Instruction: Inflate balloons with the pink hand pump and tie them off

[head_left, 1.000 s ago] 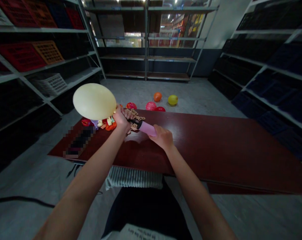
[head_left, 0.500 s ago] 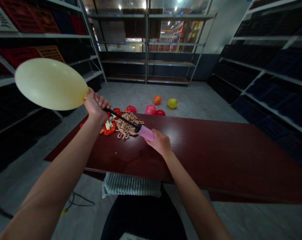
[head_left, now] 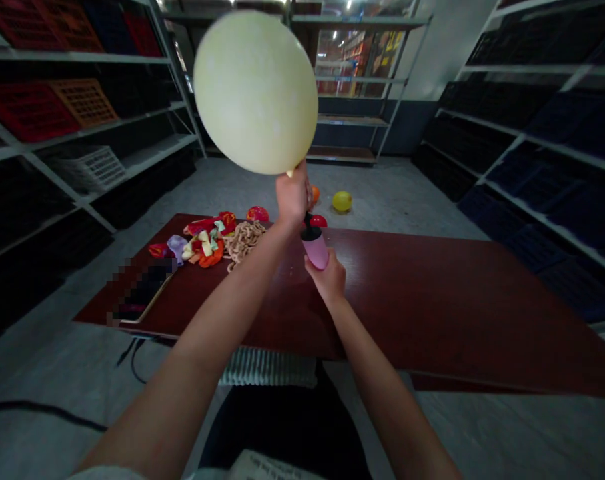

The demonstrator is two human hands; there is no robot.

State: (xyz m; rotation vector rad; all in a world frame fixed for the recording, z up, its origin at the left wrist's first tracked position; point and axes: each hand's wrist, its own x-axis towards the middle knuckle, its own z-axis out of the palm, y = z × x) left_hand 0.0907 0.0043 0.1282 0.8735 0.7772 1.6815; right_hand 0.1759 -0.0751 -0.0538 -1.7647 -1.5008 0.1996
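A large inflated pale yellow balloon [head_left: 256, 93] stands up over the table, knot end down. My left hand [head_left: 293, 193] is closed around the balloon's neck, just above the black end of a pink hand pump [head_left: 315, 251]. Whether the neck sits on the pump's nozzle is hidden by my fingers. Lower down, my right hand [head_left: 331, 275] is wrapped round the pump's pink barrel. To the left on the dark red table [head_left: 422, 300] lie a pile of uninflated balloons [head_left: 209, 243] and a heap of beige, rope-like loops [head_left: 243, 241].
A tablet-like object [head_left: 147, 290] lies at the table's left end. Inflated balloons, among them a yellow one [head_left: 341, 201] and a red one [head_left: 257, 213], rest beyond the table. Shelves with crates [head_left: 85, 101] stand left, right and behind. A black cable [head_left: 42, 410] runs over the floor.
My left hand has swung the balloon from the far left to the centre and upright. The pump's shaft, long and bare before, now shows only a short piece. The pump has turned more upright.
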